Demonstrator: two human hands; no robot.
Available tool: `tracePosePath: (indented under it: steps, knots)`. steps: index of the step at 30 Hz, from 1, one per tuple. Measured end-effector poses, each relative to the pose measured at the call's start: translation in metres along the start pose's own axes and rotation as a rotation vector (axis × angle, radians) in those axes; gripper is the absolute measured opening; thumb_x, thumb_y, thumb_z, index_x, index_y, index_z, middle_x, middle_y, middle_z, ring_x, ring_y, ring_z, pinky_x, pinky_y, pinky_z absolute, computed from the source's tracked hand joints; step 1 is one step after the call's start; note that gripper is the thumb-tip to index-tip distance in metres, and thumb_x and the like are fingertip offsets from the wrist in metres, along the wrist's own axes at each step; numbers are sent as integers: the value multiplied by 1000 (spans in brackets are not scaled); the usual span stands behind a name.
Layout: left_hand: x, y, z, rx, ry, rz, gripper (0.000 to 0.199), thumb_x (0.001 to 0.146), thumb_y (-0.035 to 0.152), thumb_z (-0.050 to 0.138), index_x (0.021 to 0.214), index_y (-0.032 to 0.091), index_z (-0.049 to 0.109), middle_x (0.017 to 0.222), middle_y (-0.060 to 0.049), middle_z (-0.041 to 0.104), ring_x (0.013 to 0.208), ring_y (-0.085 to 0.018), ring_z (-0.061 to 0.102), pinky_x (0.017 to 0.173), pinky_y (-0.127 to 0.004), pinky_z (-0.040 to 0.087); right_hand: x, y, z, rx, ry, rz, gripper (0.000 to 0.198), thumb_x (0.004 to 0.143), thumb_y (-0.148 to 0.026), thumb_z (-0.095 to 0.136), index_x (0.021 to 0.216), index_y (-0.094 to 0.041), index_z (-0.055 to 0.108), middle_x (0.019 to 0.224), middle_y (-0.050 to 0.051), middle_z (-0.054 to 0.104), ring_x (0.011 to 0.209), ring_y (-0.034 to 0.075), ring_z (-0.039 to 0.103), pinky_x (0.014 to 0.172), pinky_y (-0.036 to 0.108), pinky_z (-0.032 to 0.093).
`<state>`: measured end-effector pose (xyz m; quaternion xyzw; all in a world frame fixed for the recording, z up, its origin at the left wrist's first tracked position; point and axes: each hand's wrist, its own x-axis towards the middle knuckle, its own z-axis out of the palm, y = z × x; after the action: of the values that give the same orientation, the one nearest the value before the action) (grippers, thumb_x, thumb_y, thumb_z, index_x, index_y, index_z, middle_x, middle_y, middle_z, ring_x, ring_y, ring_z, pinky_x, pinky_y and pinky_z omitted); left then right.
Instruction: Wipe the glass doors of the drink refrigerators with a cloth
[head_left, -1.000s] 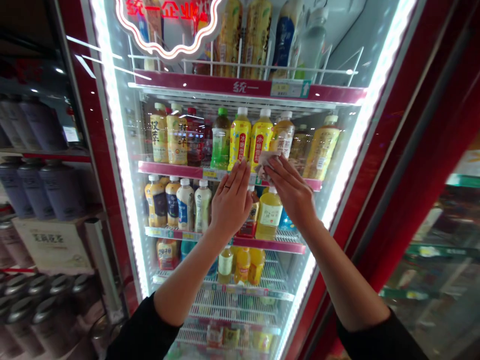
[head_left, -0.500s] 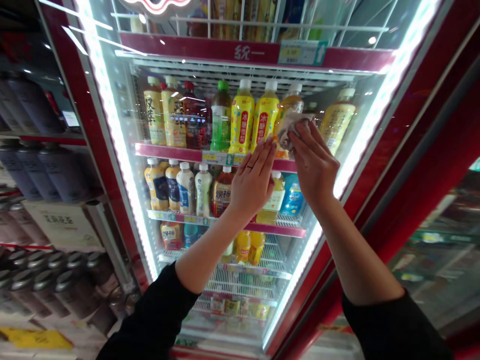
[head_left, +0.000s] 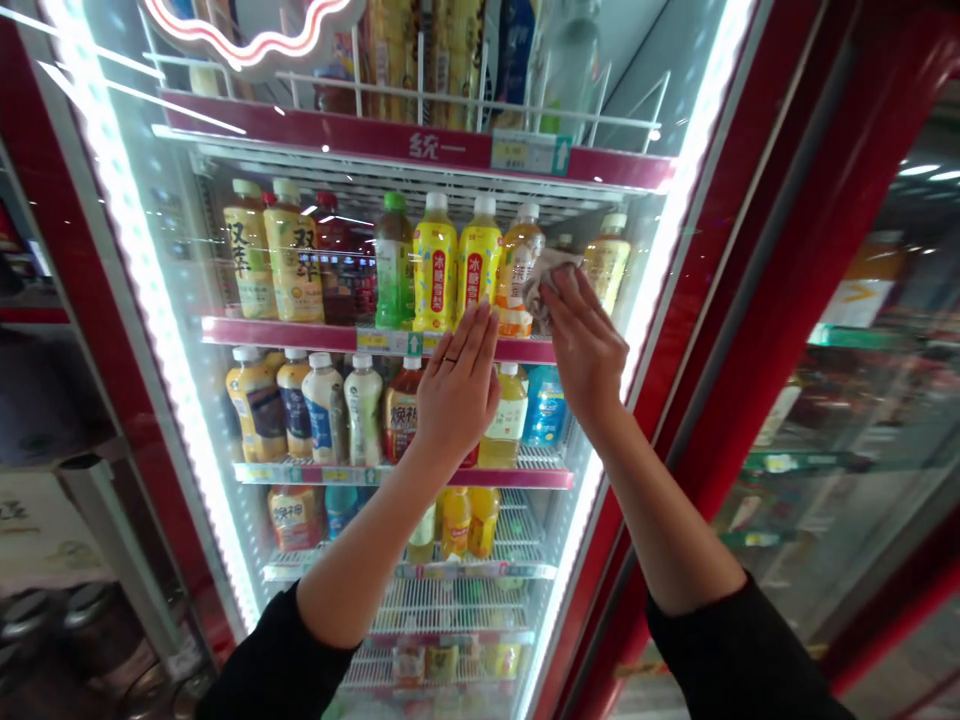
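Note:
A crumpled pale cloth [head_left: 551, 275] is bunched under the fingers of my right hand [head_left: 589, 345], held up against the glass door [head_left: 360, 390] of a lit drinks fridge. Lower and to the left, my left hand [head_left: 457, 385] lies flat on the same glass, fingers stretched out and together, a ring on one of them. Behind the glass, yellow-labelled bottles [head_left: 435, 265] stand just above my left fingertips. An orange-labelled bottle [head_left: 517, 270] is partly covered by the cloth.
Bright light strips [head_left: 675, 250] run down both sides of the fridge. Its red frame [head_left: 720, 400] borders another glass-fronted cabinet on the right. Dark-lidded containers [head_left: 97, 620] stand at the lower left. A glowing neon shape [head_left: 255, 50] hangs at the top.
The camera view has swung to the right, so the fridge sits further left. Both hands stay near the glass; the cloth now sits right of the orange-labelled bottle's middle, uncovering more of it.

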<state>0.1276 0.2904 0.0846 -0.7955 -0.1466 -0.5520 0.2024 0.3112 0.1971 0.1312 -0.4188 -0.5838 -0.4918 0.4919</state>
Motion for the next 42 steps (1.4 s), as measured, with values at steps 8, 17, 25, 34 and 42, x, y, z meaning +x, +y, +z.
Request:
tracePosePath:
  steps: [8,17,25,34,42]
  knots:
    - [3,13,1,-8,29,-5,83,109,14,46,183,21,10,184,-8,38,172,-22,35,143,-45,34,-23,23,-32,-27,-35,-41,54,114,-18,59,160,-46,60,159,-7,69,155,27,60,131,55,57]
    - [1,32,19,-45,47,14,90,107,11,48,183,23,1,184,-8,34,171,-23,37,143,-46,34,-18,15,-24,30,-178,-50,59,114,-16,56,164,-48,55,160,-9,68,160,26,54,133,53,54]
    - [-3,51,34,-51,44,121,95,108,12,50,180,23,-11,182,-7,38,168,-20,43,143,-40,33,-12,63,-54,-92,9,23,48,115,-21,54,157,-43,65,159,-4,70,156,28,58,132,56,54]
    - [-4,54,42,6,87,108,94,108,13,50,181,23,-9,180,-5,44,166,-20,48,142,-39,30,-34,67,-67,-65,-106,-102,67,113,-14,58,166,-53,48,163,-10,65,157,27,58,133,53,55]
    - [-6,56,50,55,169,110,89,107,13,51,182,19,4,177,-7,48,161,-21,55,144,-36,20,-12,91,-69,-148,71,-10,54,115,-18,55,163,-44,58,165,-5,64,158,28,55,133,52,53]
